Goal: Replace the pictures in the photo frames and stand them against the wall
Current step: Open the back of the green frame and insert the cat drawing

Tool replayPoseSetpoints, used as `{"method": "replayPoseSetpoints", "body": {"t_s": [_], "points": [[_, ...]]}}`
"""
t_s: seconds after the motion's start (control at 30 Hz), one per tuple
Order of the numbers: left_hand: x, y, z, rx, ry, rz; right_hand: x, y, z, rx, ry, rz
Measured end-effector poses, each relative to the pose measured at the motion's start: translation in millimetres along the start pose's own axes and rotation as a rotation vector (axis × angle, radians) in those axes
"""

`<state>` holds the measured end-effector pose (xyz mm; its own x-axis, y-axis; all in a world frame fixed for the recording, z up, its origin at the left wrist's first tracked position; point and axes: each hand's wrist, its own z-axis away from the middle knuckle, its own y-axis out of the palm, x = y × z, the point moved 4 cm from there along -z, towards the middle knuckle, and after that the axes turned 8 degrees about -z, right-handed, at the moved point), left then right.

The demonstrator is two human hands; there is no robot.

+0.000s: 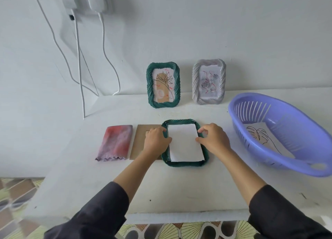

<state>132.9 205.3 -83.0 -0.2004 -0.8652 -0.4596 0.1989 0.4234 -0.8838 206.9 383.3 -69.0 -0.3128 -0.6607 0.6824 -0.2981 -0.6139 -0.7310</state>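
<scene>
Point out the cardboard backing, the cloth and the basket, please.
cardboard backing [138, 142], head view, bare left part.
cloth [115, 142], head view, middle of the folded top.
basket [251, 111], head view, slotted inner wall.

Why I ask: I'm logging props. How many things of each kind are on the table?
Frames: 3
Loose pictures: 2
Basket: 1
Cloth: 1
Cardboard: 1
Total: 8
</scene>
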Motion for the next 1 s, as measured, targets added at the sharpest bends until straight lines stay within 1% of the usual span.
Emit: {"method": "replayPoseSetpoints", "body": {"t_s": [0.13,0.23,0.5,0.8,1.0], "points": [[-0.4,-1.7,-0.4,0.023,0.024,-0.025,-14.2,2.0,-3.4,0.113,-0.031,-0.051],[0.1,-1.8,0.5,0.020,0.028,-0.042,-18.5,5.7,-4.2,0.149,-0.063,-0.108],[3.0,1.3,-0.7,0.031,0.005,-0.034,-21.4,10.6,-2.6,0.163,-0.091,-0.138],[2.1,0.0,-0.5,0.030,0.012,-0.058,-24.2,13.9,-8.6,0.133,-0.115,-0.124],[1.1,-1.0,0.4,0.056,0.004,-0.040,-25.9,15.1,-10.9,0.146,-0.125,-0.114]]}}
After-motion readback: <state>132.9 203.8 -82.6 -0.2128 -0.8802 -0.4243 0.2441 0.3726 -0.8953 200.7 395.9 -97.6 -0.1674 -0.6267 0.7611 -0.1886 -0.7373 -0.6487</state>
